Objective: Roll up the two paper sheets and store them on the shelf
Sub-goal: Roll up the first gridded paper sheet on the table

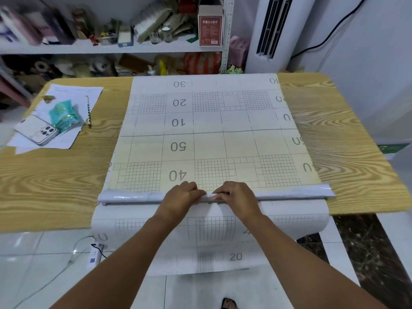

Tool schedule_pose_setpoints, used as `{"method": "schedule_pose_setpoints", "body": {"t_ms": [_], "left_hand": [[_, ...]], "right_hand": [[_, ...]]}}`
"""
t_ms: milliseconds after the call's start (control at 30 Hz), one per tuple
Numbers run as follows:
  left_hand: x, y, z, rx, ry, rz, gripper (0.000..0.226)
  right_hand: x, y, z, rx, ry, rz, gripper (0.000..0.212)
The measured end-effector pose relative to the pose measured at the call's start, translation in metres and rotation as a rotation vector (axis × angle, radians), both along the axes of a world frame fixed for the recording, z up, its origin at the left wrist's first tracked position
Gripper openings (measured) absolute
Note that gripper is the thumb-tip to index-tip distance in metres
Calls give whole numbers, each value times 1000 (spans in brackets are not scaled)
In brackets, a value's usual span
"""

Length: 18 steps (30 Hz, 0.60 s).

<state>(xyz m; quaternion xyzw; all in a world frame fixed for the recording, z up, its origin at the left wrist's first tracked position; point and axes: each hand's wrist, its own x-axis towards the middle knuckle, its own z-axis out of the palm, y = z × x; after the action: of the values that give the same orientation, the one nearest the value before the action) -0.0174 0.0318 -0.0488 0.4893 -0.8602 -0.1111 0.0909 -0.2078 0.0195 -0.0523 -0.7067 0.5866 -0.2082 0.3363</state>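
At the near edge of the table [55, 186], the left hand [181, 195] and the right hand [235, 195] lie side by side on the middle of a glossy, pale roll [133, 196]. Their fingertips almost meet. Both hands have their fingers curled over the top of the roll and pinch it, knuckles raised and backs facing up. Whether the thumbs are tucked beneath cannot be seen.

The roll is thin and tight and lies left to right, parallel to the table edge. Its right end sticks out slightly past the sheet. Just nearer than the roll, a flap [211, 233] of grid-printed paper hangs over the table edge towards the floor, with a "20" legible on it. A white power strip [95, 256] lies on the tiles to its left.

Beyond the hands, the sheet [209, 143] lies flat across the table to the far edge. It is printed with squares, fine grids and upside-down numbers 40, 50, 10, 20 and 30. Its near half looks yellowish and its far half greyish white, and a wavy line divides the two.

On the far left of the table, white papers [73, 92] carry a phone [38, 130], a teal packet [63, 115] and a pencil [88, 111]. Behind the table stands a cluttered shelf [89, 48] with a red box [210, 27] at its right end.
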Motion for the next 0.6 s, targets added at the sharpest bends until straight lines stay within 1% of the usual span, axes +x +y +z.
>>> {"method": "schedule_pose_setpoints", "body": {"t_ms": [100,167,233,267,333,400,467,500,533,600], "left_hand": [[0,3,0,58,37,68,33],[-3,1,-1,98,79,153,28],[-5,-4,-5,142,79,186,28],[-4,-5,-5,155,87,188,28],[-2,-7,-6,157,82,175,28],[0,-9,-10,153,88,160,28],[0,-10,-7,100,112,166,27],[1,-10,-5,56,93,142,26],[2,-9,-7,19,47,103,29],[5,-6,-13,-47,-60,67,48]], "right_hand": [[0,4,-2,-110,70,53,17],[-2,7,-8,-223,196,105,23],[-6,10,-14,-308,319,126,36],[-8,11,-16,-326,345,121,42],[-11,14,-16,-291,277,75,47],[-15,13,-15,-220,215,29,42],[-17,10,-11,-234,204,55,31],[-18,9,-9,-227,185,68,26],[-19,8,-9,-224,176,89,23],[-21,6,-8,-228,171,131,17]]}}
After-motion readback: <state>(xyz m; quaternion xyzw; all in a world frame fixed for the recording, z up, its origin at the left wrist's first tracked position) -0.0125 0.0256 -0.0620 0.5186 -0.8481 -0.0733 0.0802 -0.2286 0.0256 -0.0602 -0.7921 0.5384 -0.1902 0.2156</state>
